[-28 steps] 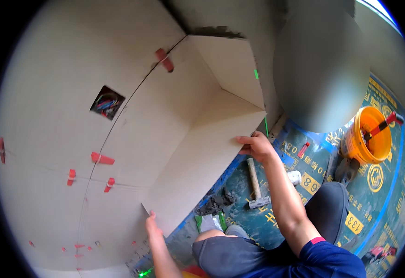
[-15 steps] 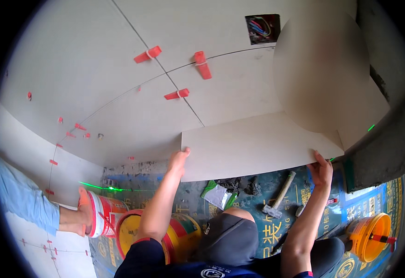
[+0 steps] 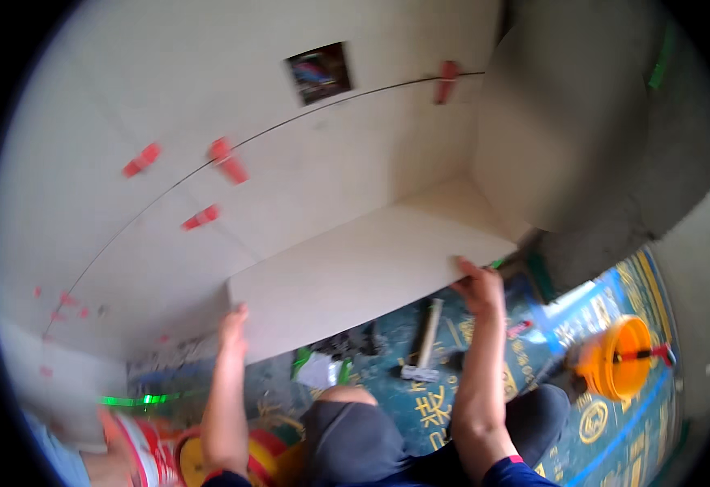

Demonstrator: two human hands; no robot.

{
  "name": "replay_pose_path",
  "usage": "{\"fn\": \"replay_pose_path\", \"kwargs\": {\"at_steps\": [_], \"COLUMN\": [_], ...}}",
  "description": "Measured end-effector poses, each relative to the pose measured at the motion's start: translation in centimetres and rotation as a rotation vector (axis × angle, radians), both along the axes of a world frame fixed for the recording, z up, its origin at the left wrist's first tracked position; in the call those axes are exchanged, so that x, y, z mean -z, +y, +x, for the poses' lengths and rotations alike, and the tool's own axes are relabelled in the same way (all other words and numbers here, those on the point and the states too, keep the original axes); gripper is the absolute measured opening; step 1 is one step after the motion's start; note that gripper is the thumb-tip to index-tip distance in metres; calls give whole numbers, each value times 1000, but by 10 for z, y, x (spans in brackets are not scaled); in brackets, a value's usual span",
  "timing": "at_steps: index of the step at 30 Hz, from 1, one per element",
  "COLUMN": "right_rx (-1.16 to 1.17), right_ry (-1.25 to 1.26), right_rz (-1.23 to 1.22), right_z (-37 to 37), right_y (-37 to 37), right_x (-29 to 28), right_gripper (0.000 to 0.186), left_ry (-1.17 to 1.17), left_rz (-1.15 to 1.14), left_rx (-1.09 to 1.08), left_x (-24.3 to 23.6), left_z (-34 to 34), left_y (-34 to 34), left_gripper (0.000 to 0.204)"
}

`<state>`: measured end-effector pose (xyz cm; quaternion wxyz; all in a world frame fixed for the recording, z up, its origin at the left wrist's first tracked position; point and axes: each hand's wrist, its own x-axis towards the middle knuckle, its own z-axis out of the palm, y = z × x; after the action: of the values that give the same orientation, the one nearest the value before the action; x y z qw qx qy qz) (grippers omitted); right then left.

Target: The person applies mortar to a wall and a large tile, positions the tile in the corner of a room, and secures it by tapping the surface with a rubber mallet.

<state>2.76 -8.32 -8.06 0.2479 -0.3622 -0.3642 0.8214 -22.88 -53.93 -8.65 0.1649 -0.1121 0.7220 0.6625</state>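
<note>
A long, pale wall tile (image 3: 355, 268) stretches between my two hands, low against the tiled wall. My left hand (image 3: 233, 331) grips its left end, the thumb along the edge and the other fingers partly hidden. On the tile's lower edge near its right end, my right hand (image 3: 481, 288) holds on with the thumb over the front face. The tile's far long edge lies close to the wall (image 3: 330, 178); whether it touches, I cannot tell. A hammer (image 3: 426, 341) with a light handle lies on the covered floor below the tile.
Red levelling wedges (image 3: 227, 160) sit along the wall joints near a square opening with wires (image 3: 319, 73). An orange bucket (image 3: 627, 357) stands at right; a red-and-white bucket (image 3: 148, 454) with another person's foot against it is at lower left. Dark mortar (image 3: 359, 341) lies under the tile.
The view has swung to the right, so the wall, tile and buckets appear shifted left. Both my hands keep their hold on the tile's ends.
</note>
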Motion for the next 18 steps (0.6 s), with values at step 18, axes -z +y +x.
{"fn": "replay_pose_path", "kwargs": {"at_steps": [18], "right_rx": [-219], "right_ry": [132], "right_rz": [-593], "right_z": [-14], "right_y": [-101], "right_x": [69], "right_gripper": [48], "left_ry": [535], "left_rz": [-193], "left_rx": [-47], "left_x": [-171], "left_z": [35], "left_y": [-30], "left_gripper": [40]}}
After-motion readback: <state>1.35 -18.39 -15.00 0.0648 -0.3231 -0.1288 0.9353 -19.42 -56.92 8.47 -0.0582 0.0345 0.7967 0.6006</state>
